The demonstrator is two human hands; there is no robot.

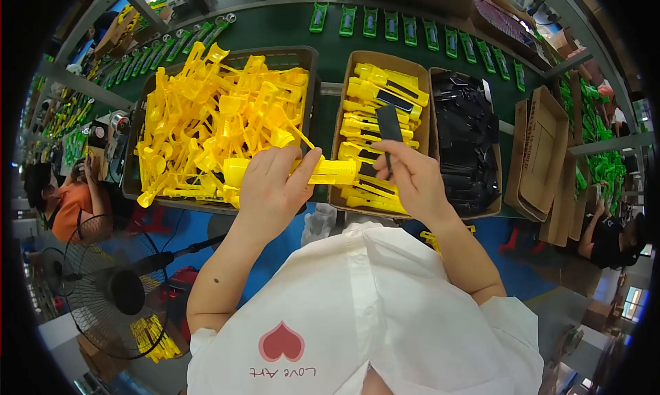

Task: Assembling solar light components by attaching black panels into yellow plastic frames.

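My left hand is closed around a yellow plastic tube-shaped housing, held level in front of the near edge of the bins. Between the fingers of my right hand is a flat black plastic strip, tilted upright, just right of the housing's end. A dark crate heaped with loose yellow plastic parts lies beyond my left hand. Under and behind the black strip, a cardboard box holds yellow housings, several with dark panels. Black plastic parts fill another box to the right.
Green pieces stand in a row along the dark green conveyor at the back. Cardboard trays lean at the right. A fan stands at the lower left. Other people sit at the far left and far right.
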